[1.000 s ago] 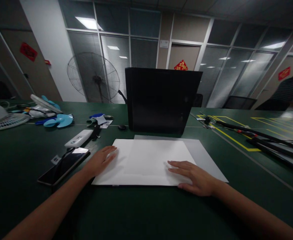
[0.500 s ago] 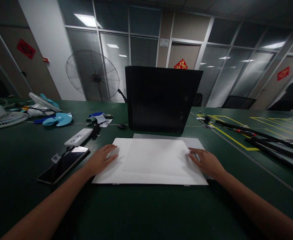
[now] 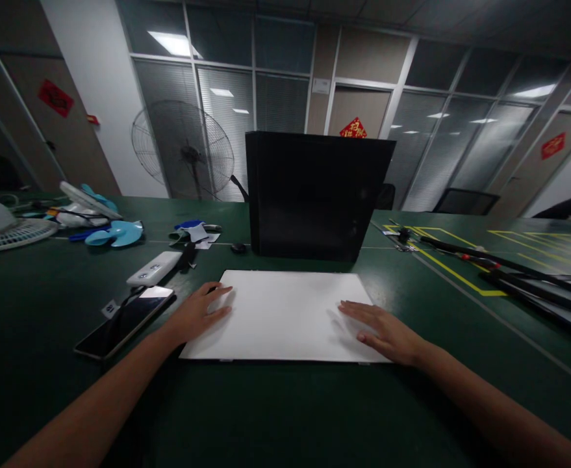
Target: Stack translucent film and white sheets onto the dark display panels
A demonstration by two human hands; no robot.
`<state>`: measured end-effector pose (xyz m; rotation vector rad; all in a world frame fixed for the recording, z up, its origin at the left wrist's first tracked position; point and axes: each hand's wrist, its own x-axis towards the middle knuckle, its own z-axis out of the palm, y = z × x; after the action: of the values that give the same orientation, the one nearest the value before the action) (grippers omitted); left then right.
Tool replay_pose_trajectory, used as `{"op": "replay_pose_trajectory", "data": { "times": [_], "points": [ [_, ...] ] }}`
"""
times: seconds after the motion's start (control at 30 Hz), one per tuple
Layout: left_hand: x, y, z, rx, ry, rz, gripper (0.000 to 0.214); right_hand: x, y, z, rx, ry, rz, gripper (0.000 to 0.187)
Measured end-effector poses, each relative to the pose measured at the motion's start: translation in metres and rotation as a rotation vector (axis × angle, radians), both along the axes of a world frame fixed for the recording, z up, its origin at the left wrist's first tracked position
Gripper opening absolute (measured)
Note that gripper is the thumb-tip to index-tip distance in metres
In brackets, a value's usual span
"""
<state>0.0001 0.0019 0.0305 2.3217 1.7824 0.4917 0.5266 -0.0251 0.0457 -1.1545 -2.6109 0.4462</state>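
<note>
A flat white sheet [image 3: 285, 318] lies on the green table in front of me, its near edge showing two small pale tabs. My left hand [image 3: 200, 316] rests at the sheet's left edge, fingers spread and thumb apart, with fingertips over the white surface. On the opposite side, my right hand [image 3: 386, 330] lies with fingers stretched flat over the right part of the sheet. Neither hand grips anything. Whether the white surface is one layer or several stacked ones, I cannot tell.
Behind the sheet stands a large black box-like panel [image 3: 314, 195]. Left are a phone [image 3: 124, 325], a white device [image 3: 153, 268], a black mouse [image 3: 238, 248] and blue fan blades [image 3: 115, 234]. Black padded strips [image 3: 523, 273] and yellow tape [image 3: 455, 270] lie right.
The thin upper sheet that stuck out past the back and right edges no longer shows separately; the white surface looks even. My right hand moved left, flattening over the sheet. My left hand barely moved.
</note>
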Motion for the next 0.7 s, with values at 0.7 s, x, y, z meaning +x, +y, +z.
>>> {"op": "replay_pose_trajectory", "data": {
  "times": [0.7],
  "points": [
    [-0.012,0.007,-0.011,0.014,0.01,-0.042,0.07,-0.009,-0.008,0.013,-0.024,-0.064,0.166,0.081]
  ]
}}
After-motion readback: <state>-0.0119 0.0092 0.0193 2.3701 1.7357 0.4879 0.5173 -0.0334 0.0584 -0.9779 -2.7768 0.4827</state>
